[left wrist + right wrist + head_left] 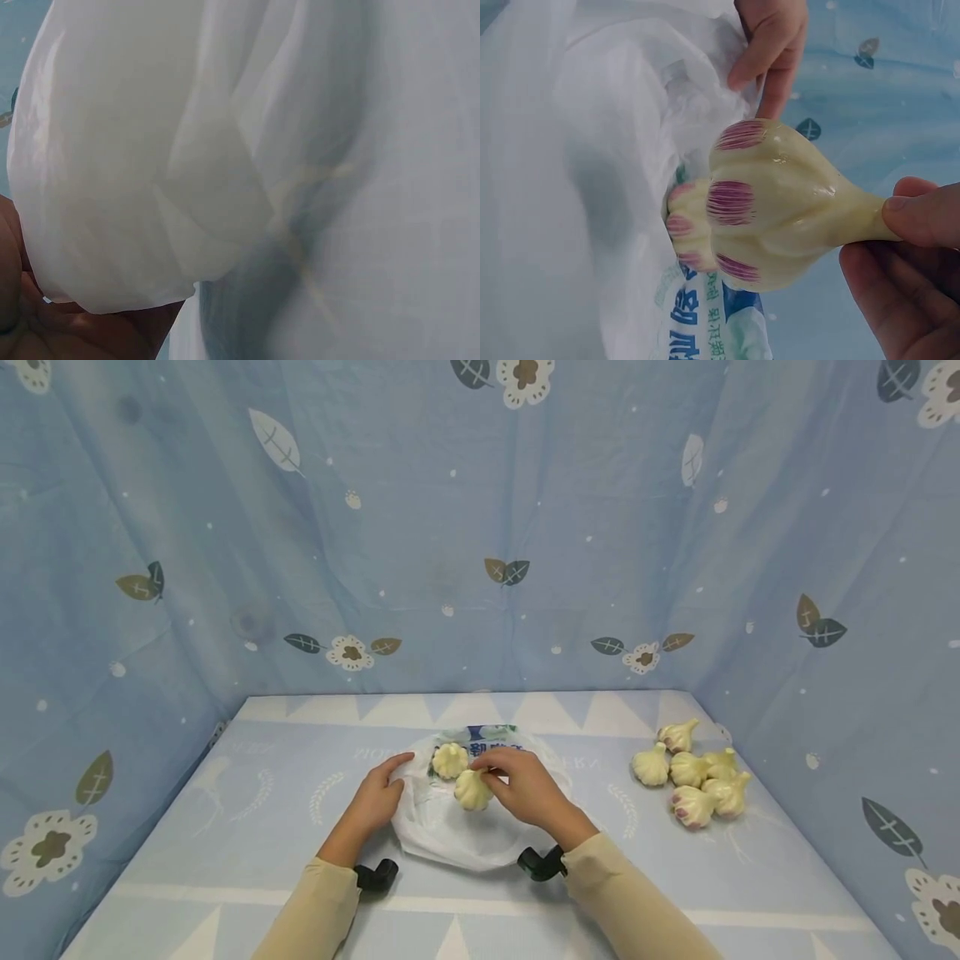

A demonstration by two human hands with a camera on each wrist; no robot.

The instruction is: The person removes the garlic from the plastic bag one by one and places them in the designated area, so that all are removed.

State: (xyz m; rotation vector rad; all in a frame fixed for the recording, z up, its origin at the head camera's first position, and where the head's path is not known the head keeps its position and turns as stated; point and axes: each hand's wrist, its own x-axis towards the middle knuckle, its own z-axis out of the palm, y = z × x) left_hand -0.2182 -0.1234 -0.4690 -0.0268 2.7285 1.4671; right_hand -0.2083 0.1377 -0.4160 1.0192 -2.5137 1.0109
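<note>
My right hand (525,785) pinches a garlic bulb (472,790) by its stem, above a white plastic bag (450,839). In the right wrist view, purple streaks mark the base of this bulb (772,210), and thumb and fingers (930,217) close on its neck. A second garlic bulb (450,761) sits at the bag's mouth, partly behind the held one in the right wrist view. At the bag's left side, my left hand (378,797) holds the rim between thumb and fingers. The bag (127,150) hides much of that hand in the left wrist view.
Several garlic bulbs (690,768) lie in a cluster at the right of the table (262,827). Blue patterned curtains (450,568) surround the table's back and sides. Printed lettering (686,322) shows on the bag.
</note>
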